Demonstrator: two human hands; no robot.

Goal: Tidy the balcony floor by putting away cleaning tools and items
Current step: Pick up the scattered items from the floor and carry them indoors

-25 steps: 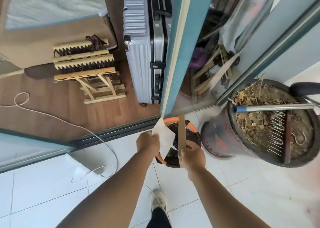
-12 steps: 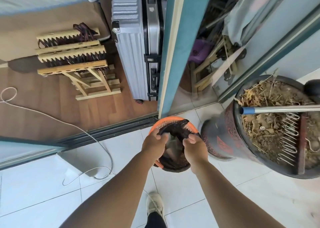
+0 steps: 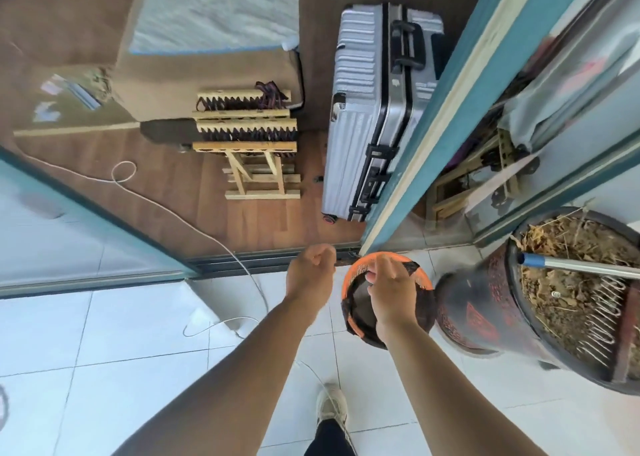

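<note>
A small orange waste bin (image 3: 420,277) lined with a black bag (image 3: 360,312) stands on the white tiled balcony floor, just in front of the sliding door track. My right hand (image 3: 391,291) hovers over the bin's mouth, and its fingers pinch the black bag at the far rim. To the left of the bin, my left hand (image 3: 311,275) is apart from it, above the door track, with fingers curled into a fist and nothing visible in it. What lies inside the bin is hidden by my right hand.
A large dark flower pot (image 3: 485,317) of dry soil stands right of the bin, with a metal pole (image 3: 581,265) across its top. A white cord (image 3: 221,248) trails over the floor and threshold. Indoors stand a silver suitcase (image 3: 360,116) and a wooden rack (image 3: 249,137).
The white paper and wooden strip that my hands held over the bin are gone from view. My left hand has drawn back left of the bin; my right stays at the bag.
</note>
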